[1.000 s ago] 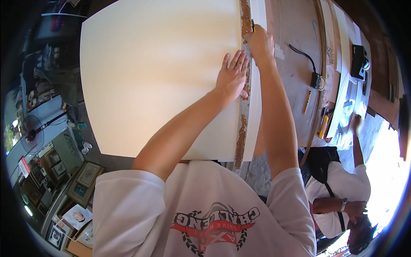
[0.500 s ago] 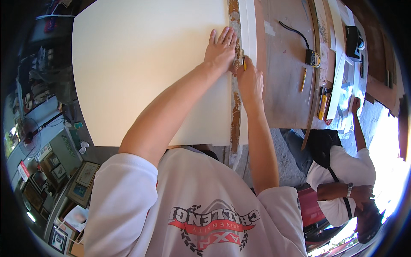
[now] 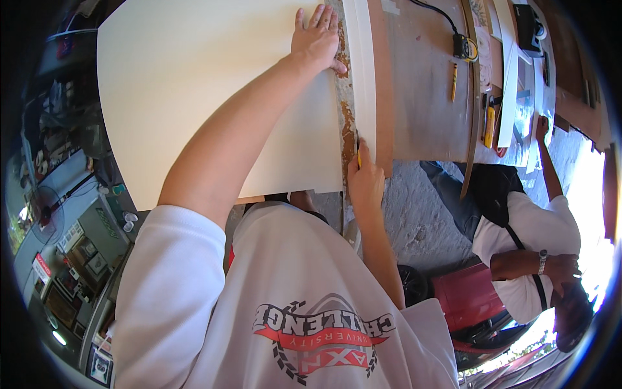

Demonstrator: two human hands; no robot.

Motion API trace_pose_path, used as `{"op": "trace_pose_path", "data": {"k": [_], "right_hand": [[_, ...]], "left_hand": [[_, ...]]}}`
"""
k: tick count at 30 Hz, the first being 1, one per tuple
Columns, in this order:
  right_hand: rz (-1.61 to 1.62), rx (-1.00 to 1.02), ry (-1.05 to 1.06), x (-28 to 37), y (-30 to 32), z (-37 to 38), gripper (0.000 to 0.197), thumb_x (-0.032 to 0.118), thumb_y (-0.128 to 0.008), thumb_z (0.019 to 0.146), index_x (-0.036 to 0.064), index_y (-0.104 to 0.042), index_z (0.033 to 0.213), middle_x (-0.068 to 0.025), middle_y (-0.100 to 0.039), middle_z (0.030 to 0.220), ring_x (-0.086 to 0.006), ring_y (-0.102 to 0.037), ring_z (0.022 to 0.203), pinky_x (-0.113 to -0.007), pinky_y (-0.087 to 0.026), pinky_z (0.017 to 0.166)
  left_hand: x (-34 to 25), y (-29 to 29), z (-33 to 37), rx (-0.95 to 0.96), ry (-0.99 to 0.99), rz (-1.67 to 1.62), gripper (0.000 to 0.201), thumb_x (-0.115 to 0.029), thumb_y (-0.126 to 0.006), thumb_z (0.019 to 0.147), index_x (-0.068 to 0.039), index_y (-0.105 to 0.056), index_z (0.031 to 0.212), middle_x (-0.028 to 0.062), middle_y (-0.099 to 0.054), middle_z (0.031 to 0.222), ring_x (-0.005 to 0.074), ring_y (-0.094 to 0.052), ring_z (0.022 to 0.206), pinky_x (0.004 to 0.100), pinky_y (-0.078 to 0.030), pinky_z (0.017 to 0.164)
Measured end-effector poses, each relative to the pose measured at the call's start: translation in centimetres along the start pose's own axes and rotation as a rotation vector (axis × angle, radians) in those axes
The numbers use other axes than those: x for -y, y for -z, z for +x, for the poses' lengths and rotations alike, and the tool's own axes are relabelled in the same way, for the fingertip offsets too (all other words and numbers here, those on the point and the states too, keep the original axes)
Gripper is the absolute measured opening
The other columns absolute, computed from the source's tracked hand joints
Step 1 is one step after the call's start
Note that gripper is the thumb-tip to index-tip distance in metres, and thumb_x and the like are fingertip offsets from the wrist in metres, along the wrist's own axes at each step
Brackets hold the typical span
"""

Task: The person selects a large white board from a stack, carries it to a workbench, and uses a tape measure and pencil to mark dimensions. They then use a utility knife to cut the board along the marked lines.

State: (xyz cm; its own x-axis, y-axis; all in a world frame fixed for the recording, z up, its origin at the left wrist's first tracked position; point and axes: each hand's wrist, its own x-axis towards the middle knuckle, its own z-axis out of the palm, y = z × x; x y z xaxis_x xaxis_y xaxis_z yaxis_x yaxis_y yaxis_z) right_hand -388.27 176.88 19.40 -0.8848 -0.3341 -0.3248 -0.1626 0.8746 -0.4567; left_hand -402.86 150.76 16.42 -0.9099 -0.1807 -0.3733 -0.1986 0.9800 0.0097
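A large cream-white board (image 3: 214, 97) lies flat before me, with a long, worn straightedge (image 3: 348, 117) along its right part, its coating flaked to brown and grey. My left hand (image 3: 316, 42) presses down with fingers spread, its palm on the board and its thumb reaching onto the straightedge. Closer to my body, my right hand (image 3: 367, 185) is closed around a utility knife (image 3: 359, 157), of which only a small yellow part shows. The knife is against the straightedge's right side; its blade tip is too small to make out. A narrow white strip (image 3: 365, 78) of board shows to the right.
To the right on the brown table (image 3: 421, 97) are a tape measure (image 3: 462, 47), a yellow pencil (image 3: 454, 83) and another yellow cutter (image 3: 489, 126). A co-worker in a white shirt (image 3: 528, 227) stands at the table's right end. Behind is a red car (image 3: 468, 298).
My right hand has drawn the knife toward my body along the straightedge. My left hand remains spread over the board and straightedge. The whole view has shifted slightly.
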Motion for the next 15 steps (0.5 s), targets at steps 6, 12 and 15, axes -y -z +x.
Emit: {"op": "trace_pose_path", "data": {"k": [6, 12, 15], "right_hand": [[-0.012, 0.077, -0.076, -2.6, -0.1, -5.6, 0.046, 0.010, -0.061, 0.095, 0.0077, -0.057, 0.141, -0.0219, -0.063, 0.066, -0.0407, -0.065, 0.059, -0.048, -0.052, 0.055], [0.007, 0.116, -0.141, -3.6, 0.3, -8.8, 0.048, 0.010, -0.062, 0.095, 0.0117, -0.057, 0.142, -0.0221, -0.062, 0.065, -0.0399, -0.066, 0.058, -0.047, -0.050, 0.054], [-0.011, 0.116, -0.147, -4.1, 0.3, -9.6, 0.048, 0.010, -0.063, 0.094, 0.0130, -0.057, 0.142, -0.0224, -0.063, 0.066, -0.0401, -0.066, 0.059, -0.048, -0.051, 0.054]], "left_hand": [[-0.2, 1.1, -0.7, -0.004, -0.014, -0.025, 0.146, -0.072, -0.084, 0.056, 0.007, -0.016, 0.158, 0.0219, -0.017, 0.168, 0.0329, -0.008, 0.157, 0.0566, -0.011, 0.127], [-0.5, 2.0, -0.7, 0.064, -0.011, 0.000, 0.145, -0.071, -0.084, 0.057, 0.008, -0.016, 0.158, 0.0223, -0.017, 0.167, 0.0338, -0.009, 0.157, 0.0579, -0.008, 0.126], [-0.6, 2.3, -0.8, 0.074, -0.011, 0.011, 0.145, -0.071, -0.084, 0.057, 0.008, -0.015, 0.158, 0.0224, -0.016, 0.168, 0.0341, -0.009, 0.157, 0.0582, -0.008, 0.126]]}}
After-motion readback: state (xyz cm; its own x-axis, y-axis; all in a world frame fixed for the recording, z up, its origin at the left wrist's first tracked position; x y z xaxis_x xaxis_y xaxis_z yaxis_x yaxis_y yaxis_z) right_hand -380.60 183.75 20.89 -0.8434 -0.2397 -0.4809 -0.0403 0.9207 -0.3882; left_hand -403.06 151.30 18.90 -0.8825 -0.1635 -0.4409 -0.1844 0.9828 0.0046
